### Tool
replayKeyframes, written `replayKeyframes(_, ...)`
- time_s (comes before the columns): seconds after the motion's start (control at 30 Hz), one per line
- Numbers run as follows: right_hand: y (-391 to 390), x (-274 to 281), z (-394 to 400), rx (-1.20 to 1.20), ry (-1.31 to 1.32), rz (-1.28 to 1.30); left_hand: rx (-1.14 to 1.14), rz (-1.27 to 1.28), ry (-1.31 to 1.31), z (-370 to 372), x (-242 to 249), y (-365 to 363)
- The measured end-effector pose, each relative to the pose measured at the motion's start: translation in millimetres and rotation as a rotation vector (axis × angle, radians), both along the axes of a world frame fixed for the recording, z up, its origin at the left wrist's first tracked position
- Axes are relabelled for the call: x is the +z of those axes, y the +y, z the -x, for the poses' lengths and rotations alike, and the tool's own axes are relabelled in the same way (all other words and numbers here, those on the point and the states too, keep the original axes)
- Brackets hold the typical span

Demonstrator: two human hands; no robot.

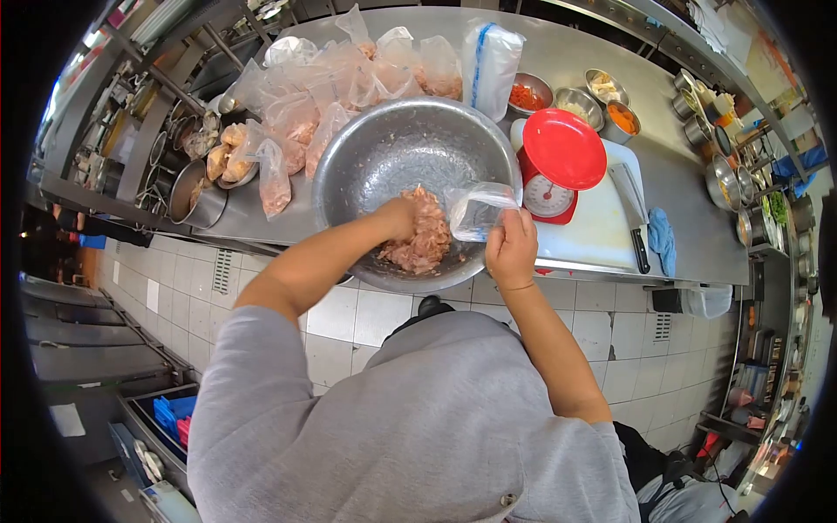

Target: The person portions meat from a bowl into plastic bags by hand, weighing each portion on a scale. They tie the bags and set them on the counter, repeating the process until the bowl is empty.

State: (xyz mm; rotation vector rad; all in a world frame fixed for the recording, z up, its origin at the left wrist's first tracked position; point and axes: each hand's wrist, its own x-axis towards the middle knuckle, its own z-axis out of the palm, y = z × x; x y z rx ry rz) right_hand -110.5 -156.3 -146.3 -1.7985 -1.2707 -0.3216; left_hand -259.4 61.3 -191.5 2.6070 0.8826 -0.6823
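Note:
A large steel mixing bowl stands at the table's front edge with a heap of raw chopped meat in it. My left hand reaches into the bowl, its curled fingers closed on the raw meat and partly hidden by it. At the bowl's right rim, my right hand pinches the edge of a clear plastic bag. The bag hangs over the bowl with its mouth spread, and no meat shows in it. Just right of the bowl is a kitchen scale with a round red pan.
Several filled meat bags crowd the table's back left, near a steel pot. Behind the bowl stands a plastic bag roll. A white cutting board bears a knife beside a blue cloth. Small ingredient bowls sit behind.

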Motion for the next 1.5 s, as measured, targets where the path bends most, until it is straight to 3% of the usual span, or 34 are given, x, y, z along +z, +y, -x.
replayKeyframes(0.1, -0.8, -2.8, -3.1, -0.023, 0.122, -0.026, 0.097, 0.022, -0.157, -32.0, -1.5, -7.2)
replayKeyframes(0.17, 1.7, -0.9, -5.4, -0.046, 0.18, -0.044, -0.044, 0.022, -0.309, -43.7, -13.1, -7.0)
replayKeyframes(0.3, 1.3, 3.1, -6.1, -0.083, 0.274, -0.081, -0.313, 0.218, -0.227, -54.4, 26.9, 3.3)
replayKeyframes(0.37, 0.6, 0.5, -5.5, -0.089, 0.258, -0.1, 0.126, 0.58, -0.388, -63.4, 22.0, 35.3)
replayKeyframes(0.4, 1.2, -0.8, -4.7, -0.094, 0.25, -0.097, 0.12, 0.581, -0.386, -66.7, 15.7, 36.2)
replayKeyframes(0.47, 3.0, -1.8, -3.2, -0.094, 0.236, -0.094, 0.34, 0.036, -0.421, -76.3, -3.2, 36.1)
replayKeyframes(0.5, 4.2, -1.6, -2.7, -0.092, 0.227, -0.087, 0.197, -0.247, -0.402, -81.9, -38.8, 24.8)
replayKeyframes(0.57, 5.3, -0.9, -0.8, -0.096, 0.213, -0.082, 0.08, -0.019, -0.311, -76.6, 18.7, -31.3)
replayKeyframes(0.67, 3.6, -2.3, 7.9, -0.109, 0.242, -0.036, 0.065, 0.161, -0.311, -85.9, -41.9, -59.1)
replayKeyframes(0.7, 4.2, -2.0, 9.0, -0.111, 0.226, -0.044, 0.082, 0.259, -0.308, -86.8, -35.3, -65.6)
replayKeyframes(0.9, 8.0, -0.8, 8.5, -0.152, 0.178, -0.075, 0.404, 1.07, -0.445, -68.6, 84.3, -81.7)
replayKeyframes(1.0, 9.1, 1.3, 7.7, -0.155, 0.181, -0.064, 0.571, 1.908, -0.195, -72.7, -46.8, -20.2)
replayKeyframes(1.07, 10.9, 10.4, 5.2, -0.131, 0.122, -0.084, 1.017, 2.121, -0.279, -63.4, -3.1, -29.0)
replayKeyframes(1.1, 10.8, 17.3, 3.3, -0.131, 0.148, -0.11, 1.005, 2.124, -0.281, -57.6, 24.1, -33.9)
replayKeyframes(1.17, 8.5, 39.7, -11.5, -0.121, 0.115, -0.182, 1.053, 1.953, -0.573, -42.5, 76.0, -41.6)
replayKeyframes(1.23, 2.2, 72.7, -31.2, -0.103, 0.087, -0.234, 1.059, 1.99, -0.662, -32.6, 105.7, -35.0)
replayKeyframes(1.33, -6.2, 128.8, -61.8, -0.147, 0.247, 0.126, 1.047, 2.147, -0.777, -36.0, 126.3, -20.8)
replayKeyframes(1.37, -4.8, 133.7, -75.4, -0.153, 0.239, 0.128, 0.961, 2.064, -0.845, -38.8, 142.4, -19.9)
replayKeyframes(1.43, 0.8, 141.4, -96.2, -0.137, 0.112, 0.493, 0.85, 1.938, -0.933, -49.8, 176.1, -21.5)
replayKeyframes(1.47, 6.7, 144.7, -100.2, -0.141, 0.104, 0.491, 0.839, 1.943, -0.937, -61.6, 183.1, -19.7)
replayKeyframes(1.5, 13.0, 147.8, -102.8, -0.14, 0.113, 0.565, 0.684, 2.034, -0.872, -73.9, 189.9, -17.5)
